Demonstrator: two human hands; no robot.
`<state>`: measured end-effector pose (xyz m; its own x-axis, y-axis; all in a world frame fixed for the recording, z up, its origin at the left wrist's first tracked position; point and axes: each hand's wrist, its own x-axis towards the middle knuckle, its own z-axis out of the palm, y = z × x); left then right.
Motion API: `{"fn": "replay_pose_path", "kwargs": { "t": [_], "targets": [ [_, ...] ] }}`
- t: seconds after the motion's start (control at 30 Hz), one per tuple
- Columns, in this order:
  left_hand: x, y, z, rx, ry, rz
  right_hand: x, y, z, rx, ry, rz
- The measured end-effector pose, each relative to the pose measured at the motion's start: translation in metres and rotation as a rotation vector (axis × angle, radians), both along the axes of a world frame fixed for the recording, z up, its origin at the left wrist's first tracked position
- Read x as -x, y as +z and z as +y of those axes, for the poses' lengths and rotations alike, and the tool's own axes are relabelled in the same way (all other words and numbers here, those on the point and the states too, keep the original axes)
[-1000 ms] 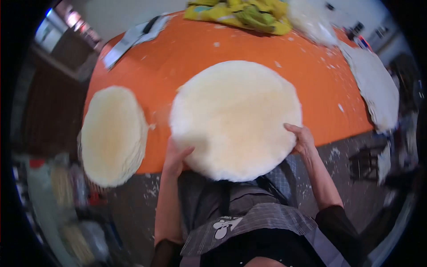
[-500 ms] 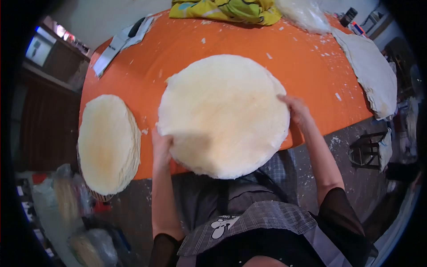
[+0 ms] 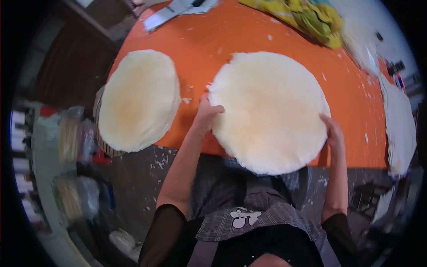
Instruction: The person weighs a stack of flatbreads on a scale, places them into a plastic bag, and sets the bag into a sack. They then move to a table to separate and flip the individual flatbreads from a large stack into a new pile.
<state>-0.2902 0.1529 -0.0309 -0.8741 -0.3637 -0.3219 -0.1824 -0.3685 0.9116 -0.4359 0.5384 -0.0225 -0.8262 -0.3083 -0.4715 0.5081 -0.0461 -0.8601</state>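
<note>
A large round flatbread (image 3: 271, 111), pale with a browned middle and ragged rim, lies before me and overhangs the table's front edge. At its left rim, my left hand (image 3: 208, 112) is closed on it, thumb on top and fingers mostly hidden at the edge. My right hand (image 3: 333, 130) grips the right rim in the same way. To the left, a thick stack of similar flatbreads (image 3: 138, 101) sits on a woven round base (image 3: 103, 143) at the table's edge.
Crumbs are scattered over the orange table (image 3: 200, 44). A knife (image 3: 167, 15) lies at the back left, a yellow cloth (image 3: 307, 20) and clear plastic (image 3: 360, 44) at the back right. A pale cloth (image 3: 399, 127) drapes over the right edge. Bagged goods (image 3: 73, 196) stand low on the left.
My view has swung left, so the table and stack appear farther right. Both hands still hold the flatbread's rim; my left hand is now higher along its left side.
</note>
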Motion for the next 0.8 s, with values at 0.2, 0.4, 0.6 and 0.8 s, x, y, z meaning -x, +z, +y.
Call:
{"fn": "replay_pose_path", "kwargs": {
  "t": [0.2,0.4,0.6,0.8],
  "targets": [
    [-0.005,0.013,0.017,-0.173,0.063,0.142,-0.003,-0.013,0.001,-0.019,-0.021,-0.021],
    [-0.002,0.075,-0.036,0.828,0.12,0.166,0.01,0.03,-0.088,-0.182,-0.023,0.304],
    [-0.11,0.165,-0.188,0.496,0.411,0.281,0.023,0.097,-0.311,0.214,0.285,0.384],
    [-0.213,0.12,-0.288,0.469,0.68,-0.053,-0.008,0.049,-0.497,0.227,0.6,0.28]
  ]
}}
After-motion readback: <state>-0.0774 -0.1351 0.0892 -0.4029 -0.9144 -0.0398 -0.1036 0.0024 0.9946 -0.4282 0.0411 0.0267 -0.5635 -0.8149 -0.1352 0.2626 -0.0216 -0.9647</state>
